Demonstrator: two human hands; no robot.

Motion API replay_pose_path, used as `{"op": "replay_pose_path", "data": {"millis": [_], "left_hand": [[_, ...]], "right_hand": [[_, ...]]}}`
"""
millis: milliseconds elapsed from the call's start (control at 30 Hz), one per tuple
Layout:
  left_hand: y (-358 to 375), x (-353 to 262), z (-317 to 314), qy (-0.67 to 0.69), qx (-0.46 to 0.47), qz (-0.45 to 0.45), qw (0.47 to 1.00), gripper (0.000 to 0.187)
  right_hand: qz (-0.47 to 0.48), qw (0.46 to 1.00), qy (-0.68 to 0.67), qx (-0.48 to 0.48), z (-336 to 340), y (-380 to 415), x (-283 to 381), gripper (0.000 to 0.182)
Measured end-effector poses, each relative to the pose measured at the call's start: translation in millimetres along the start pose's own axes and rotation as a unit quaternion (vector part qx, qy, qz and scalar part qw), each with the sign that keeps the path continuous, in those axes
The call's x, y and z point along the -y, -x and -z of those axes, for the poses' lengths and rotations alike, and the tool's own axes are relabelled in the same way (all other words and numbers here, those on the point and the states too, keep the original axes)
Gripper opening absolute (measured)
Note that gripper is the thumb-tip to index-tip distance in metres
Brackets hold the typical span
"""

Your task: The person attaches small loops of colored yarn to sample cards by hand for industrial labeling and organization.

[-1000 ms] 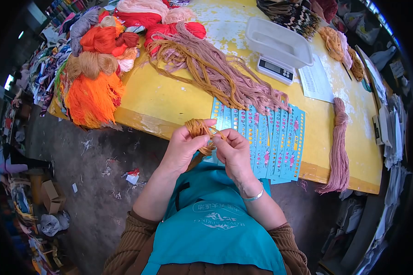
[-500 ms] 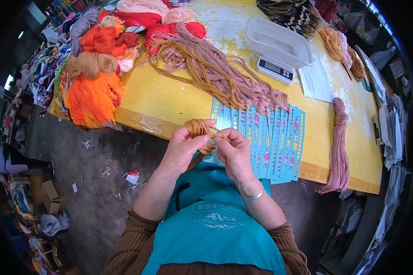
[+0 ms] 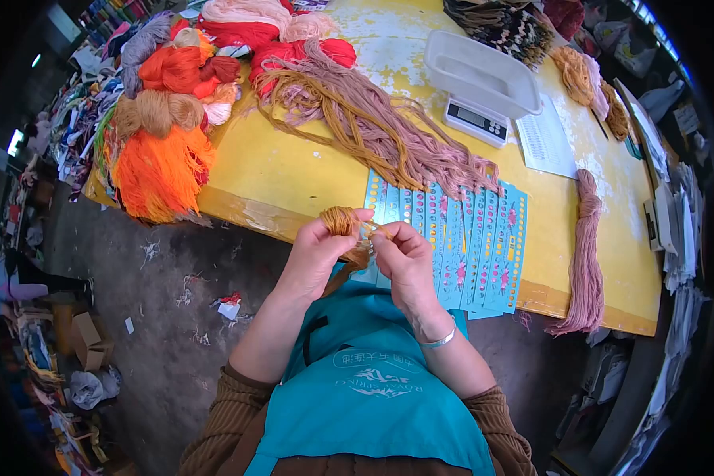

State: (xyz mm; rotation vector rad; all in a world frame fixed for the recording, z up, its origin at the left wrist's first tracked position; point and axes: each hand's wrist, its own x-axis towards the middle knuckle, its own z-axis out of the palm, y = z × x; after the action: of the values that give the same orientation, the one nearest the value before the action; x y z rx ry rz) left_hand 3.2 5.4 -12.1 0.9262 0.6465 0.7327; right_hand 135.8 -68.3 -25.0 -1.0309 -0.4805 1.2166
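A bundle of golden-brown thread (image 3: 339, 220) is gripped in my left hand (image 3: 314, 252), looped near its fingertips, with a tail hanging below toward the apron. My right hand (image 3: 404, 258) pinches strands of the same thread, which stretch across the small gap between the hands. Just beyond my right hand, blue punched cards (image 3: 472, 262) with round holes and pink flower prints overlap at the table edge. Long mauve skeins (image 3: 404, 127) lie over the cards' far ends, with golden-brown strands (image 3: 365, 151) among them.
Orange thread (image 3: 163, 170) and other coloured skeins heap at the table's left. A digital scale (image 3: 476, 119) carries a white plastic tub (image 3: 484, 71). A printed sheet (image 3: 547, 135) lies beside it. One tied mauve skein (image 3: 585, 246) overhangs the right front edge.
The thread loops at my left fingertips look more gathered, and the strands between my hands have shifted. Both hands stay in nearly the same place.
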Motion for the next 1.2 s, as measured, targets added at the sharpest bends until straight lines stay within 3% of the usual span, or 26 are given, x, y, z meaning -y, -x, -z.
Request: {"op": "replay_pose_path", "data": {"millis": [100,167,200,267,300,367,433,467,533,633,933,1200], "left_hand": [[-2,4,5,0.001,-0.013,-0.012,1.000,0.030],[-1,7,17,0.048,0.042,0.008,0.998,0.028],[-4,12,25,0.048,0.042,0.007,0.998,0.028],[-13,16,33,0.171,0.194,-0.020,0.966,0.033],[-11,18,33,0.171,0.194,-0.020,0.966,0.033],[-4,4,9,0.258,0.047,0.056,0.963,0.033],[-5,4,5,0.247,0.081,0.036,0.965,0.035],[-6,4,3,0.235,0.117,0.016,0.965,0.037],[-4,2,-2,0.198,0.095,0.015,0.975,0.039],[-1,0,-9,0.142,0.074,0.017,0.987,0.040],[-2,3,-4,0.111,0.062,0.006,0.992,0.039],[-1,3,-1,0.115,0.026,0.027,0.993,0.030]], "right_hand": [[0.026,0.999,0.032,-0.012,4,-3,-4,0.005],[-0.053,0.988,-0.143,0.007,10,-6,-1,0.006],[-0.054,0.988,-0.142,0.007,13,-8,0,0.006],[-0.155,0.933,-0.322,0.046,22,-12,3,0.008],[-0.203,0.888,-0.406,0.065,24,-13,3,0.010],[-0.191,0.903,-0.377,0.083,19,-10,8,0.010],[-0.178,0.915,-0.348,0.100,13,-8,9,0.010],[-0.145,0.951,-0.257,0.091,11,-8,8,0.010],[-0.097,0.989,-0.104,0.047,3,-6,11,0.008],[-0.051,0.998,-0.008,0.035,-5,-4,10,0.005],[-0.037,0.998,-0.058,0.004,-4,-2,5,0.002],[-0.012,1.000,-0.017,0.008,-1,-2,3,0.002]]}}
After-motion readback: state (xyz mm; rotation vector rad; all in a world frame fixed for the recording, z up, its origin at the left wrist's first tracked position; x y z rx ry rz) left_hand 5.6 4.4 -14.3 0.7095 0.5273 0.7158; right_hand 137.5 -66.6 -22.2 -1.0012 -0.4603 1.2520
